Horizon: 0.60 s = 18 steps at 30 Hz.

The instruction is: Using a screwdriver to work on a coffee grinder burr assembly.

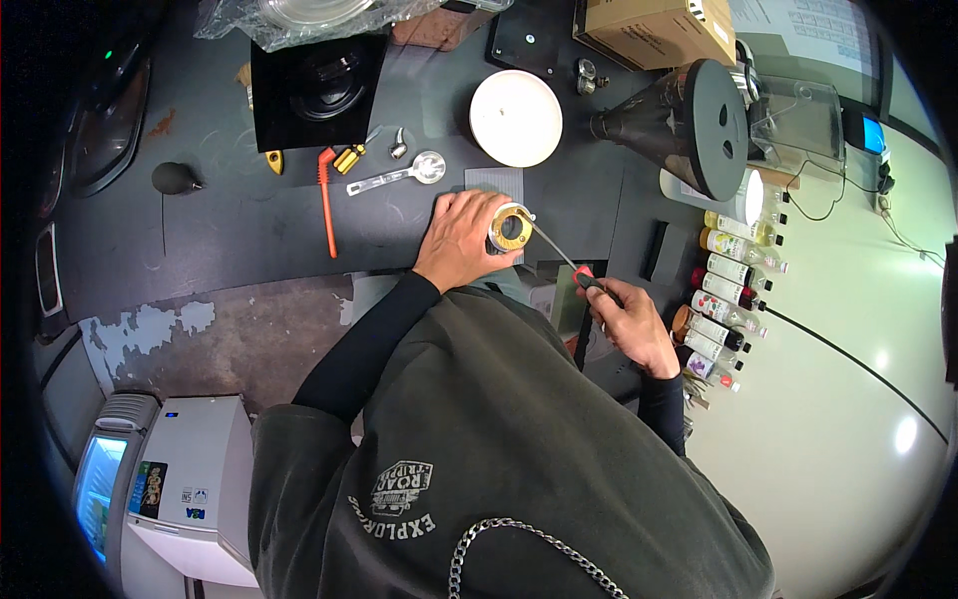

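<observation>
My left hand (461, 236) grips a round silver metal part with a brass ring (517, 239) and a dark centre, over a grey ridged pad (494, 184) near the table's front edge. My right hand (631, 329) is wrapped round a screwdriver (587, 277) with a red and black handle; its long shaft reaches up-left to the upper right of the brass ring. Left of my left hand lie a clear measuring spoon (427, 168) and an orange tool (325, 205). A pale round bowl (516, 118) stands just beyond the pad.
On the dark table (249, 240) are a black air blower (176, 179), small brass pieces (351, 157), a black panel (287, 90), a cardboard box (654, 30) and a large dark hopper (674, 130). Several bottles (726, 304) line the right; white appliances (190, 479) stand lower left.
</observation>
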Available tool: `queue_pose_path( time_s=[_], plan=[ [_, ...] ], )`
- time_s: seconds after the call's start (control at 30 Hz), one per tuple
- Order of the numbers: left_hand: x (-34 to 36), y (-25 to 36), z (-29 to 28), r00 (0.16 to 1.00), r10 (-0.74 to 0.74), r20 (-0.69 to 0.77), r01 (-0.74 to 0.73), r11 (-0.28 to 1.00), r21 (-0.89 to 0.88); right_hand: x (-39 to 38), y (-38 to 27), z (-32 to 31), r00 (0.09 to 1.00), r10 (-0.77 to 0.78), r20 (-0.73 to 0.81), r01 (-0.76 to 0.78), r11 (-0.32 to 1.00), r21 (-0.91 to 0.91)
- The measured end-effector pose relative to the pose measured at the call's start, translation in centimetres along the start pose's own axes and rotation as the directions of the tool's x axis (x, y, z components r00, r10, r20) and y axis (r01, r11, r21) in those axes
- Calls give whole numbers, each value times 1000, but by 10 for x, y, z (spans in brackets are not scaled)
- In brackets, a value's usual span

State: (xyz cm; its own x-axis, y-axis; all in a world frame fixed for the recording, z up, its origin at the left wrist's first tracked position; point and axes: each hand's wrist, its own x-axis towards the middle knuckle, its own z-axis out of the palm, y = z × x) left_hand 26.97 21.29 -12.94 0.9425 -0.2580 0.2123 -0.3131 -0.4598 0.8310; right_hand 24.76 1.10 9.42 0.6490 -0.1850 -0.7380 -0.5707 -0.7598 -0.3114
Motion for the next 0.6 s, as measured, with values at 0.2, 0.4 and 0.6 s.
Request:
queue_pose_path(
  time_s=[0.2, 0.4, 0.6],
  plan=[
    [0, 0, 0, 1000, 6, -11, -6, 1000, -2, 2, 15, 13, 1000, -2, 4, 2, 997, -82],
    [0, -1, 1, 1000, -1, -25, 1, 1000, -12, -1, 10, 13, 1000, 14, 24, -13, 998, -54],
    [-2, -1, 2, 999, 6, -45, -7, 1000, -22, 3, -14, -8, 978, 145, 150, -145, 989, -12]
  ],
)
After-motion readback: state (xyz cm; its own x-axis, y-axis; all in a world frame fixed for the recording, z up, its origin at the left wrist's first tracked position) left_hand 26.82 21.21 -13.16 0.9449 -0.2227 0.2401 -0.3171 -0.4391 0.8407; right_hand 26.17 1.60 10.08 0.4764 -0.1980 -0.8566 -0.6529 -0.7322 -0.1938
